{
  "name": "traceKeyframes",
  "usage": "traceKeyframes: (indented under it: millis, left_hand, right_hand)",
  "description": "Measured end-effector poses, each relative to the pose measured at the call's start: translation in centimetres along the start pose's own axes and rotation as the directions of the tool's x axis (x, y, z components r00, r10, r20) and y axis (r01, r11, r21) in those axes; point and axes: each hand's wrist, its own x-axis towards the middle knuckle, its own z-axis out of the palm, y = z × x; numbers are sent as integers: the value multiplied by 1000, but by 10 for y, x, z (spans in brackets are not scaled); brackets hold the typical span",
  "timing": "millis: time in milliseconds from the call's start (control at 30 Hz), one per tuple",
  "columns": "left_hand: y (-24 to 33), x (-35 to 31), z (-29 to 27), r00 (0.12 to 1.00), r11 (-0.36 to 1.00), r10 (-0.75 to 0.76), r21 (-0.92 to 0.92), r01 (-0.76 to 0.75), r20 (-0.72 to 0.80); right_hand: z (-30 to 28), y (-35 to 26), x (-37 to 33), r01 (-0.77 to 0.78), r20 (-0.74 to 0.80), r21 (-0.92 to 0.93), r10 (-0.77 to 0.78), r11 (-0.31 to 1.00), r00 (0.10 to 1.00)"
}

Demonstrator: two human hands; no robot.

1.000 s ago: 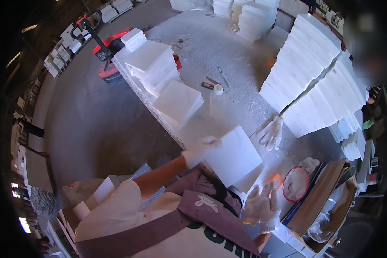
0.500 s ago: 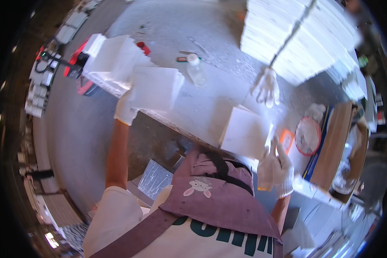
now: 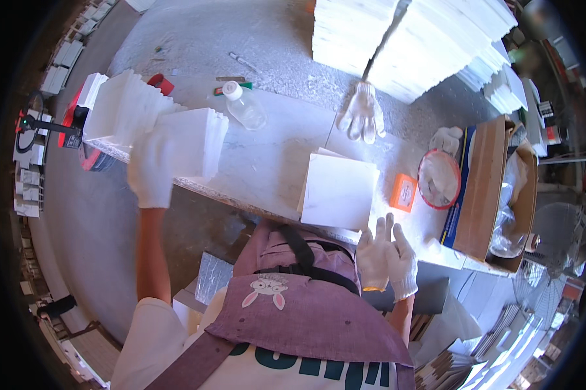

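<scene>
Fingers [image 3: 153, 144] of the left hand [image 3: 151, 174], white-gloved, left of centre: blurred; cannot tell whether apart, together or clamped on tile. Right hand [image 3: 387, 259], also gloved, right of centre: fingers spread apart, pointing up the frame, nothing visible between them.

Left edge of frame: red-and-black pallet truck [image 3: 72, 132], black handle raised. Next, upper left, tall stack of white tiles [image 3: 125, 109] at the end of a pale marble-look worktop [image 3: 277, 140]. Just right of it, a shorter tile stack [image 3: 195, 140], faces slightly fanned; left hand overlaps its left side, contact unclear. Red object [image 3: 161, 83] behind the two stacks.

Upper middle: clear bottle with white cap [image 3: 244, 109], tilted in view; small green-and-red item [image 3: 233, 88] just behind it.

Centre: low stack of square white tiles [image 3: 338, 190] near the worktop's front edge, lower sheets askew under the top one. Right hand just beside its lower right corner. Above it, an off-hand white glove [image 3: 363, 114], near a big bank of stacked tiles [image 3: 423, 49], upper right.

Further right: orange box [image 3: 403, 192], round red-rimmed item [image 3: 439, 179], then an uncovered cardboard box [image 3: 480, 192] with clear plastic inside [image 3: 506, 214].
</scene>
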Motion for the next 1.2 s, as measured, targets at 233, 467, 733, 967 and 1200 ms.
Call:
traceKeyframes:
  millis: [233, 467, 733, 967, 1200]
  left_hand:
    - [203, -45, 15, 683, 520, 730, -639, -567, -13]
    - [276, -49, 72, 536, 488, 835, -619, -616, 125]
    - [285, -104, 41, 359, 118, 932, -892, -436, -52]
    - [232, -81, 19, 644, 284, 764, -917, -281, 40]
    - [222, -92, 19, 729, 364, 684, -877, -314, 23]
  right_hand:
    - [11, 4, -4, -110, -36, 329, 129, 938, 991]
    - [-1, -2, -34, -149, -79, 142, 161, 979, 984]
    - [2, 9, -44, -221, -67, 215, 240, 951, 968]
    - [-15, -17, -33, -90, -227, 277, 156, 957, 961]
    - [-18, -83, 62, 344, -465, 265, -193, 901, 864]
